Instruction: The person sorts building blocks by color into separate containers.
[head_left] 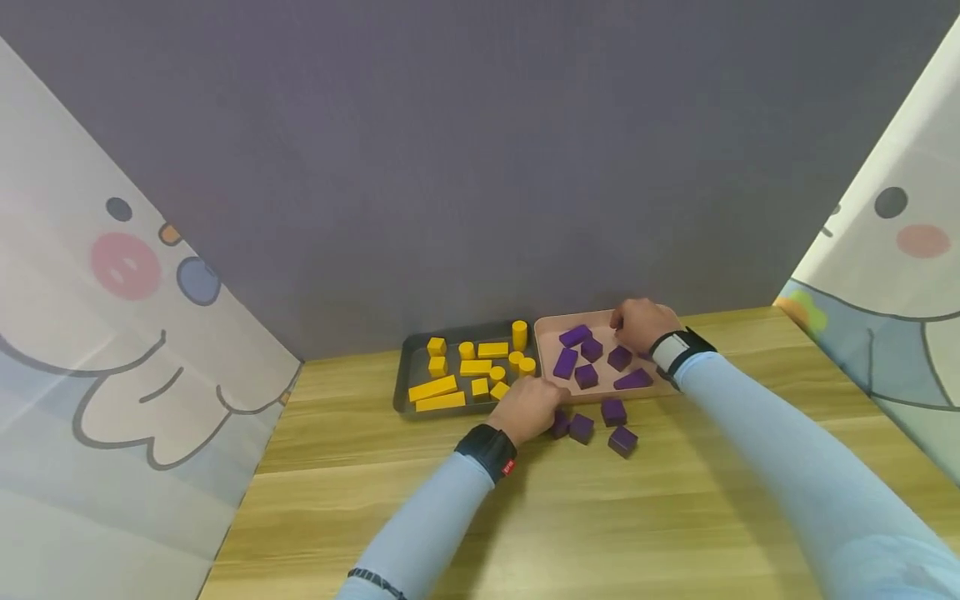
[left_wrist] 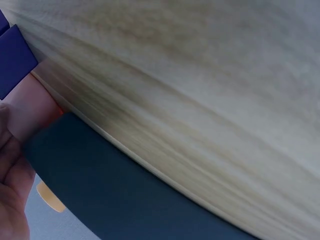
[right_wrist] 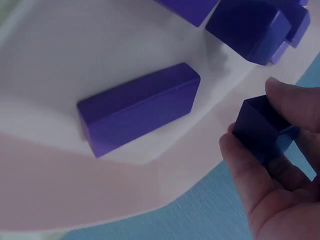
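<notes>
In the right wrist view my right hand (right_wrist: 290, 170) pinches a dark purple cube (right_wrist: 257, 127) between thumb and fingers, at the far wall of the pink tray (head_left: 551, 385). The head view has the right hand (head_left: 647, 325) over the tray's back right part. My left hand (head_left: 527, 408) reaches to the front of the trays, its fingers right at a purple cube (head_left: 559, 425) on the table. I cannot tell whether they grip that cube. Beside it lie more purple cubes (head_left: 581, 428). Purple blocks (head_left: 566, 363) and a purple wedge (head_left: 633, 380) lie in the pink tray.
To the left, a dark grey tray (head_left: 402, 392) holds several yellow bars, cubes and cylinders (head_left: 476, 367). Both trays stand near a grey back panel (head_left: 480, 183) on the wood-grain table (head_left: 600, 533). Printed side panels (head_left: 112, 350) flank the table.
</notes>
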